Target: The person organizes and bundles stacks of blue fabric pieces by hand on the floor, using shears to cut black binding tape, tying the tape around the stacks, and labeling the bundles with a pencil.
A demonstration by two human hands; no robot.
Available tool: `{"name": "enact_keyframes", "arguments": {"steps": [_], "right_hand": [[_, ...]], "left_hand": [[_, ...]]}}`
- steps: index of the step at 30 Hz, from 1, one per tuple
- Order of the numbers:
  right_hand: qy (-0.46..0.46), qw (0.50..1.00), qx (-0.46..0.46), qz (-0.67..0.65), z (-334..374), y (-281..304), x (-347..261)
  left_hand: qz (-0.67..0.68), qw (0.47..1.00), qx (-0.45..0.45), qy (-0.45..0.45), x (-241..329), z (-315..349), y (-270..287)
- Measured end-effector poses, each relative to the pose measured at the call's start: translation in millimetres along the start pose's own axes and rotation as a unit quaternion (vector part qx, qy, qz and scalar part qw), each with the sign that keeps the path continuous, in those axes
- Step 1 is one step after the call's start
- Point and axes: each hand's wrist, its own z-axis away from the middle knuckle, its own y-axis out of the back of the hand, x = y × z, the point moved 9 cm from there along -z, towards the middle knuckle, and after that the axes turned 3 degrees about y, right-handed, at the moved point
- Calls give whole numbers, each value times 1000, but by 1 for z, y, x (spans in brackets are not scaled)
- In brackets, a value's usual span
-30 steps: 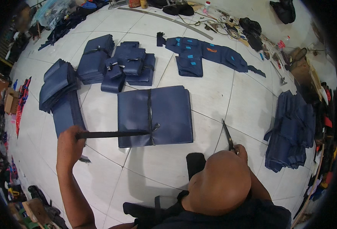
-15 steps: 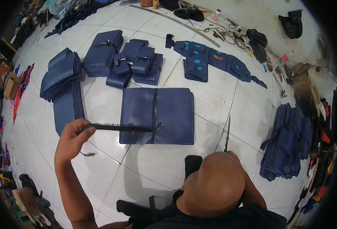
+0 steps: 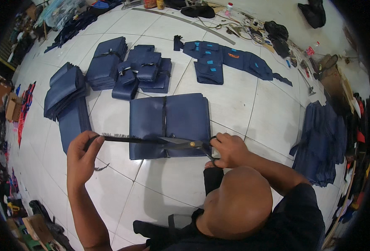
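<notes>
My left hand (image 3: 81, 154) pinches one end of a black strip (image 3: 126, 139) with a frayed, fringed edge, held out level to the right. My right hand (image 3: 231, 149) has its fingers through the handles of a pair of scissors (image 3: 192, 144). Its blades point left and meet the strip's far end; whether they are cutting it is too small to tell. Below both lies a stack of navy-blue sheets (image 3: 188, 113), tied round the middle with a black band. A thin dark scrap (image 3: 102, 167) shows just right of my left wrist.
Navy stacks (image 3: 65, 90) and tied bundles (image 3: 106, 62) lie at the far left. Flat navy pieces with light-blue marks (image 3: 210, 62) lie beyond the stack. A navy pile (image 3: 321, 144) is at right. Tools and cords (image 3: 256, 35) line the wall. My bent knee (image 3: 245, 201) rises in front.
My right hand has come up from beside the knee with the scissors, swinging the blades left to the strip. My left hand keeps its hold on the strip, almost in place.
</notes>
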Motion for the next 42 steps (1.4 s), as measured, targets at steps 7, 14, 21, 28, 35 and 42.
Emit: {"name": "enact_keyframes", "arguments": {"steps": [7,14,21,28,35,42], "right_hand": [[-16,998,-24,-56,4,-29,8],[-370,909,120,-150,149,-78,126],[-544,822,102,-135,285,-131,158],[-384,921,-62,-30,227,-115,181],[-154,888,327,-283,52,6,113],[-38,826,291,-482,-75,-31,55]], "left_hand": [[99,990,98,4,-10,-1,37],[-453,762,-430,-172,-244,80,10],[-477,813,-251,221,-280,95,-54],[-65,980,-32,186,-199,-6,-114],[202,926,-123,295,-189,-27,-180],[193,944,-55,260,-184,-21,-186]]}}
